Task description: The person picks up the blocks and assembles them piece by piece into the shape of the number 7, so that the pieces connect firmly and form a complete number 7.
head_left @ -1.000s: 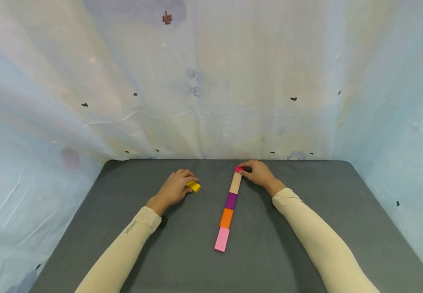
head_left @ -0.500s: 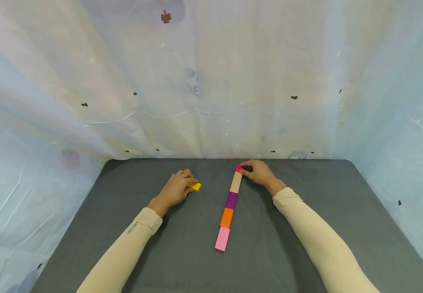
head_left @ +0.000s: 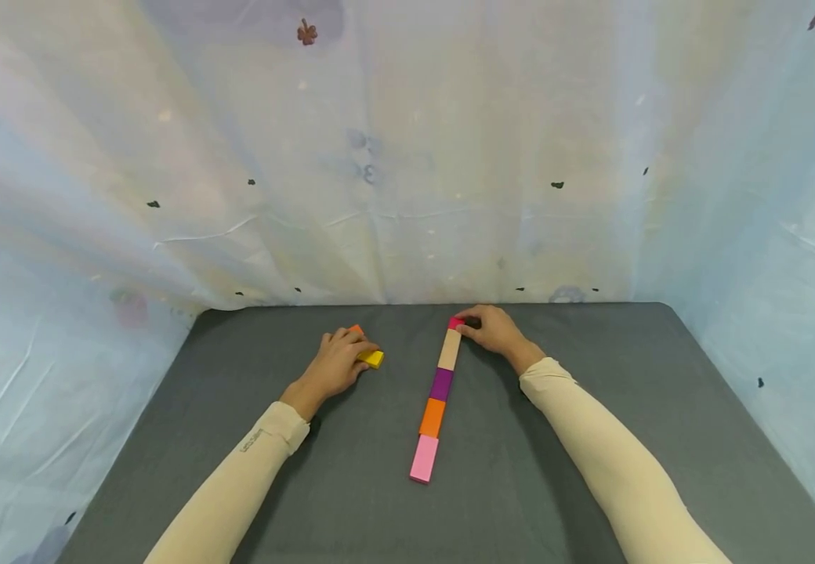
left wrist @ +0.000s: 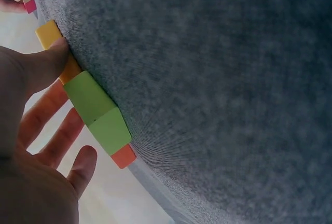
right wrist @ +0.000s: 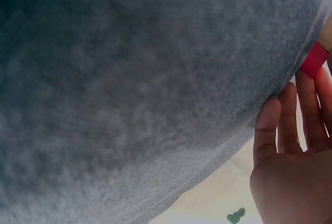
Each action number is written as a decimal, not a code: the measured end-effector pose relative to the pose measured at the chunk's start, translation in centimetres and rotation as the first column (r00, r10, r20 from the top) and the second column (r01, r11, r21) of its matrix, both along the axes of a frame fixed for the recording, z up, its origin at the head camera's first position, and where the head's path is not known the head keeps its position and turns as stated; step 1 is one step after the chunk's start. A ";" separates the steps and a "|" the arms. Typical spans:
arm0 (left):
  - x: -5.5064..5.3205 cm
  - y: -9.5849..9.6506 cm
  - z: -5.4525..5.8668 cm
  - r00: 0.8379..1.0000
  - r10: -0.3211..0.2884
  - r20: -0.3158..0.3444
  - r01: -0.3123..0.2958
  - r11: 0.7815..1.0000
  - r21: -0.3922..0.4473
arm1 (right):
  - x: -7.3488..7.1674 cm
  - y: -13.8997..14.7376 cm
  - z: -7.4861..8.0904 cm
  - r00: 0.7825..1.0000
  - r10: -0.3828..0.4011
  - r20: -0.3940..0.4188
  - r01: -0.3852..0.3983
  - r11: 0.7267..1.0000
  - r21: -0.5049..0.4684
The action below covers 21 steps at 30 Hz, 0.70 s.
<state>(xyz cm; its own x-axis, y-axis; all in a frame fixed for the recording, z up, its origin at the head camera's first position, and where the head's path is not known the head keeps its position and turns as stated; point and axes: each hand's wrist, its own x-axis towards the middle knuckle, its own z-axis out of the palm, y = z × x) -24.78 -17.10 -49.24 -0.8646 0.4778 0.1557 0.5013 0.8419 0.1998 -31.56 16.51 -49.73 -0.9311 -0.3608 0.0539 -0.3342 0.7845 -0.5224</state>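
My left hand [head_left: 330,364] pinches a yellow block [head_left: 372,359] between thumb and fingers, left of a row of blocks. In the left wrist view, a green block [left wrist: 96,107] sits end to end with the yellow one, and an orange-red block [left wrist: 124,155] shows past it. From the head, the green is hidden under the hand, while the orange-red end peeks out beyond the fingers. At the far end of the row, my right hand [head_left: 495,329] pinches a small red block [head_left: 455,322]. That red block [right wrist: 315,59] is at the fingertips in the right wrist view.
From the red block the row runs toward me: a beige block [head_left: 450,349], a purple block [head_left: 441,385], an orange block [head_left: 432,417] and a pink block [head_left: 425,458]. They lie on a dark grey cloth-covered table [head_left: 520,501]. Pale curtains [head_left: 407,157] rise behind and beside it.
The orange-red block's end has come into view beyond my left fingers. My right hand stays at the red block, and the row keeps its shape.
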 end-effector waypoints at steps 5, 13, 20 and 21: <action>-0.2 -0.1 0.0 1.000 -0.011 -0.021 0.011 1.000 -0.014 | 0.0 -0.2 0.1 1.000 -0.011 0.009 0.011 1.000 -0.007; -0.7 0.1 0.0 0.992 -0.092 -0.088 0.099 0.991 0.085 | -0.2 -0.2 -0.1 1.000 -0.011 0.014 0.012 1.000 -0.016; -0.8 -0.1 -0.2 0.984 -0.152 -0.095 0.170 0.961 0.219 | -0.1 -0.1 -0.1 1.000 -0.010 0.008 0.010 1.000 -0.019; -0.8 -0.1 -0.2 0.984 -0.157 -0.086 0.173 0.958 0.229 | -0.1 -0.1 -0.2 1.000 -0.009 0.009 0.010 1.000 -0.019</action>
